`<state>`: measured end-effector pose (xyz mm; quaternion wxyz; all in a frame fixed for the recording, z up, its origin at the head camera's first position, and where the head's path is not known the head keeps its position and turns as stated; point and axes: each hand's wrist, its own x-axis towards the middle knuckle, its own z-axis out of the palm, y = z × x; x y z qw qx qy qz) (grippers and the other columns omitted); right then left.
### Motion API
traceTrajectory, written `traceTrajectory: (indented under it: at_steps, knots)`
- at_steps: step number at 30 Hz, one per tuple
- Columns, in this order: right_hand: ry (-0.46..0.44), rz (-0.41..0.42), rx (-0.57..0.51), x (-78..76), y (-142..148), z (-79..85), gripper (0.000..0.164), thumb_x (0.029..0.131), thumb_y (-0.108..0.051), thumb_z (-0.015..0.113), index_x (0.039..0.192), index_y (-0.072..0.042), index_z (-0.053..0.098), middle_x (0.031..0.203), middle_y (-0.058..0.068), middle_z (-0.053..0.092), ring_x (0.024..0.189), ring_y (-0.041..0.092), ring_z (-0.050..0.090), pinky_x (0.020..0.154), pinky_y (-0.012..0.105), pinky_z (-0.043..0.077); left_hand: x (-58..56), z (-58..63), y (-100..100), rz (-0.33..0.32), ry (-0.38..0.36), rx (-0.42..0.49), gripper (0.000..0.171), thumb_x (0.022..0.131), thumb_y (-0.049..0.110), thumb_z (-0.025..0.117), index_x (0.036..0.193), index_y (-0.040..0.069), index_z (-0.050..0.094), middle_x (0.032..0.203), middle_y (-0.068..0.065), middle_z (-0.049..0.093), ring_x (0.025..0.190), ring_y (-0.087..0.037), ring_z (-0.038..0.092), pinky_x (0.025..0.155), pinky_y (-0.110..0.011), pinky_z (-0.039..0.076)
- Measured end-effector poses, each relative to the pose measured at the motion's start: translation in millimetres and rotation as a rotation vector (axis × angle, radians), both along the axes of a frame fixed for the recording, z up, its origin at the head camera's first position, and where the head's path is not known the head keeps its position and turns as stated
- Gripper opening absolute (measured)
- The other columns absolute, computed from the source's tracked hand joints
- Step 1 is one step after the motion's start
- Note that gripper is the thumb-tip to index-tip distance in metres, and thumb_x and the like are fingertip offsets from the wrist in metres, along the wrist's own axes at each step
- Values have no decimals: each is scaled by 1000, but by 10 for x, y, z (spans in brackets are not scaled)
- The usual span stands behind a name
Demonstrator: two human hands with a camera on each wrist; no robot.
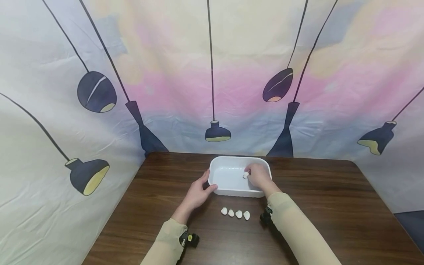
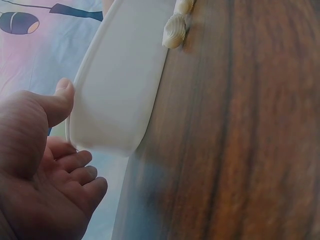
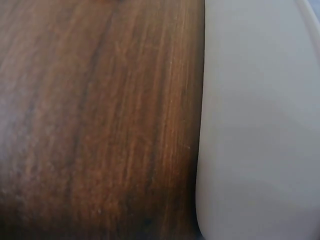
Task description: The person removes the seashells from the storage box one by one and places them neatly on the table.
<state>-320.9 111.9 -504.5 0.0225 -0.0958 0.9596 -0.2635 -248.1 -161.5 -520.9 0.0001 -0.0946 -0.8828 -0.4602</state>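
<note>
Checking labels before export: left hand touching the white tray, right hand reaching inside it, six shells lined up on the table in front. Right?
The count is wrong: the head view shows four shells lined up on the table, not six. The left hand touching the white tray and the right hand reaching inside stand.

Lamp-printed cloth (image 1: 179,73) hangs behind a wood-grained table (image 1: 331,206)
</note>
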Motion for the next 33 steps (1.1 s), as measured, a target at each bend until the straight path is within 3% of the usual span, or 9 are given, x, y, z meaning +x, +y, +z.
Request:
traceTrajectory:
  at_steps: [33]
  knots:
    - [-33, -19, -8, 2, 8, 42, 21, 94, 2, 67, 114, 1, 73, 100, 14, 70, 94, 30, 64, 89, 47, 56, -12, 7, -11, -5, 1, -9, 75, 105, 28, 72, 164, -2, 36, 169, -21, 34, 157, -37, 33, 126, -56, 29]
